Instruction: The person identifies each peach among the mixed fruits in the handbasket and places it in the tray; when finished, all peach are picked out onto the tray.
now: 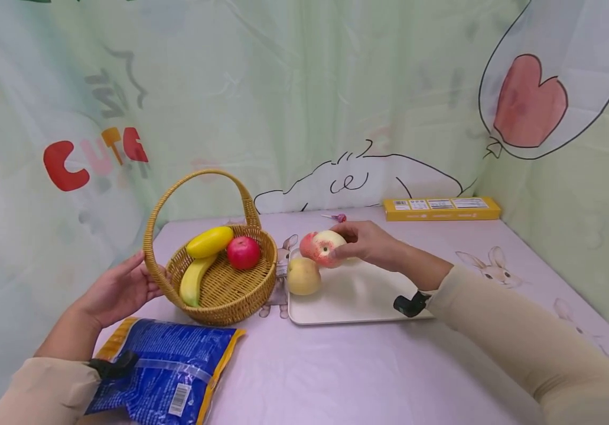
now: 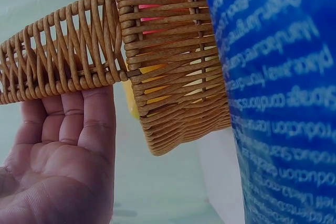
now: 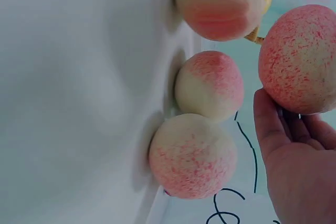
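My right hand (image 1: 370,245) grips a pink-speckled peach (image 1: 331,243) above the far left part of a white tray (image 1: 373,295). In the right wrist view, three other peaches (image 3: 193,156) sit in a row along the tray's edge, below the held one. My left hand (image 1: 118,289) is at the left side of a wicker basket (image 1: 230,314). Its extended fingers (image 2: 97,114) lie against the far side of the tall handle (image 2: 63,51), their tips hidden behind the weave. Inside the basket are a banana (image 1: 198,280), an oblong yellow fruit (image 1: 209,242) and a red apple (image 1: 243,252).
A blue and yellow packet (image 1: 176,366) lies in front of the basket, under my left forearm. Toward the back stand a long yellow box (image 1: 442,210) and a small lollipop (image 1: 337,218). Printed curtains enclose the table at the back and sides.
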A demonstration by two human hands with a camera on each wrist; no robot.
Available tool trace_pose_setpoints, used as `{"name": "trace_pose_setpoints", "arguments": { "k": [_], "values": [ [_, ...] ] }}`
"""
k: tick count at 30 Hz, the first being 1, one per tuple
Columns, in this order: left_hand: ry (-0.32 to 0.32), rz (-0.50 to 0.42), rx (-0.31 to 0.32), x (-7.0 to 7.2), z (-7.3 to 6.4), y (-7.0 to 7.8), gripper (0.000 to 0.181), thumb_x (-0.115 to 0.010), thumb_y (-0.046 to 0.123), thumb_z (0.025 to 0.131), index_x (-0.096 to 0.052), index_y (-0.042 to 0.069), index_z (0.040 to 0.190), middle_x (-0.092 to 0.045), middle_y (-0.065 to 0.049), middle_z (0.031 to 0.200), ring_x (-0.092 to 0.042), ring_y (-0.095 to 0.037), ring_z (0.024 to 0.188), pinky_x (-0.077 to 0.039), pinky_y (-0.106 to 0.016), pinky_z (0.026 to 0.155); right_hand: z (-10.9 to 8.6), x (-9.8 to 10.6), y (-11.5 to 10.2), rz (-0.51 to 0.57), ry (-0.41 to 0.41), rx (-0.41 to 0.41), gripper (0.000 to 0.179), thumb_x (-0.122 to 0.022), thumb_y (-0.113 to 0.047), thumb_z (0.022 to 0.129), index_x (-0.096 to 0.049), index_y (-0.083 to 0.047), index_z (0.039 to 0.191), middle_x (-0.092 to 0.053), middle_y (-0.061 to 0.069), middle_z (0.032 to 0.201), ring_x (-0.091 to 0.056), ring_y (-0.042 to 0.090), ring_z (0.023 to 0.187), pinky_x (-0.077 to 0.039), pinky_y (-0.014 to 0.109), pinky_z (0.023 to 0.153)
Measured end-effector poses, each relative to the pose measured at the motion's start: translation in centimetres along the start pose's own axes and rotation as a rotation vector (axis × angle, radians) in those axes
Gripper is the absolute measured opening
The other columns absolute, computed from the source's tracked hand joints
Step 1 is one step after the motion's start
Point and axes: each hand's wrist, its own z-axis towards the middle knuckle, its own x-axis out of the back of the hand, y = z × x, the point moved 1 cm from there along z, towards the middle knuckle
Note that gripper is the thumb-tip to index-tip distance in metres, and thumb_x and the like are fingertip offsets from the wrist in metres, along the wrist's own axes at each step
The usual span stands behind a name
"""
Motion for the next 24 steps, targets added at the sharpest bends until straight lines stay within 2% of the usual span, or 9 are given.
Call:
{"name": "trace_pose_setpoints", "arguments": {
  "k": [6, 12, 20, 24],
  "values": [
    [0.015, 0.002, 0.021, 0.2, 0.0, -0.1, 0.056, -0.010, 0.035, 0.114, -0.061, 0.014, 0.124, -0.072, -0.003, 0.122, -0.066, -0.017, 0.119, -0.048, -0.029, 0.110, -0.7, -0.7, 1.4, -0.055, 0.038, -0.031, 0.051, -0.080, -0.018, 0.088, -0.063, -0.002, 0.133, -0.069, 0.012, 0.118, -0.061, 0.023, 0.106, -0.053, 0.028, 0.089],
    [0.001, 0.008, -0.010, -0.1, 0.0, 0.1, 0.053, -0.013, 0.034, 0.114, -0.061, 0.013, 0.125, -0.072, -0.003, 0.123, -0.066, -0.017, 0.120, -0.049, -0.030, 0.110, -0.8, -1.4, 1.4, -0.101, 0.060, -0.097, 0.047, -0.079, -0.019, 0.087, -0.066, 0.000, 0.128, -0.068, 0.010, 0.111, -0.058, 0.023, 0.102, -0.051, 0.029, 0.087],
    [-0.012, 0.028, -0.013, -0.1, 0.0, 0.2, 0.057, -0.011, 0.033, 0.114, -0.063, 0.012, 0.126, -0.072, -0.004, 0.124, -0.066, -0.017, 0.121, -0.048, -0.030, 0.111, -1.1, -2.2, 2.0, 0.033, 0.065, -0.202, 0.036, -0.076, -0.013, 0.087, -0.069, 0.002, 0.119, -0.064, 0.008, 0.108, -0.057, 0.021, 0.099, -0.053, 0.030, 0.087],
    [-0.005, 0.053, -0.007, 0.1, 0.0, -0.1, 0.059, -0.009, 0.033, 0.114, -0.063, 0.013, 0.126, -0.072, -0.003, 0.124, -0.066, -0.016, 0.122, -0.048, -0.029, 0.110, -1.2, -2.5, 2.5, 0.050, 0.057, -0.217, 0.035, -0.076, -0.011, 0.087, -0.069, 0.004, 0.117, -0.064, 0.007, 0.107, -0.057, 0.020, 0.098, -0.054, 0.028, 0.085]
  ]
}}
